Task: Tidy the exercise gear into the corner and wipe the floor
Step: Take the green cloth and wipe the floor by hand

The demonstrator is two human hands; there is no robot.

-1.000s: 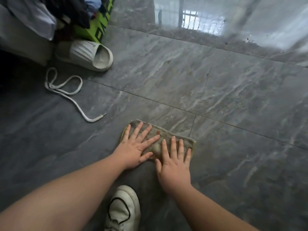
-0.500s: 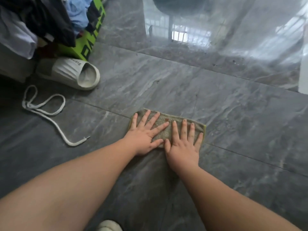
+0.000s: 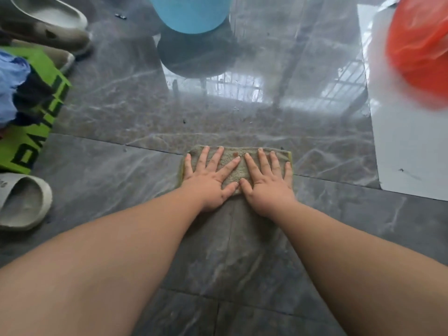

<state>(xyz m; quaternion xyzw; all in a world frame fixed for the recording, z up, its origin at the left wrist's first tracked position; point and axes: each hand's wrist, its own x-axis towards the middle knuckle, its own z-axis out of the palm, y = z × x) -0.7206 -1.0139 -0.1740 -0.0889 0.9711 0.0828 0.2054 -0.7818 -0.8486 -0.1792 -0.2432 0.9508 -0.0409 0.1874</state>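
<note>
A folded grey-green cloth [image 3: 238, 172] lies flat on the grey marble floor [image 3: 116, 180] in the middle of the view. My left hand [image 3: 209, 180] presses on its left half with fingers spread and straight. My right hand [image 3: 265, 181] presses on its right half the same way, thumbs almost touching. Both forearms stretch forward from the bottom of the view. The floor ahead of the cloth shines wet and mirrors a window grille.
A blue bucket [image 3: 191, 13] stands ahead at the top. An orange plastic bag [image 3: 419, 49] sits on a white board [image 3: 409, 151] at the right. At the left lie pale slippers [image 3: 23, 202], other sandals [image 3: 48, 27] and a green bag [image 3: 34, 122] with clothes.
Both hands have pushed the cloth forward across the floor, away from me. The view advanced: the lace and white shoe left view, while the bucket and orange bag came in.
</note>
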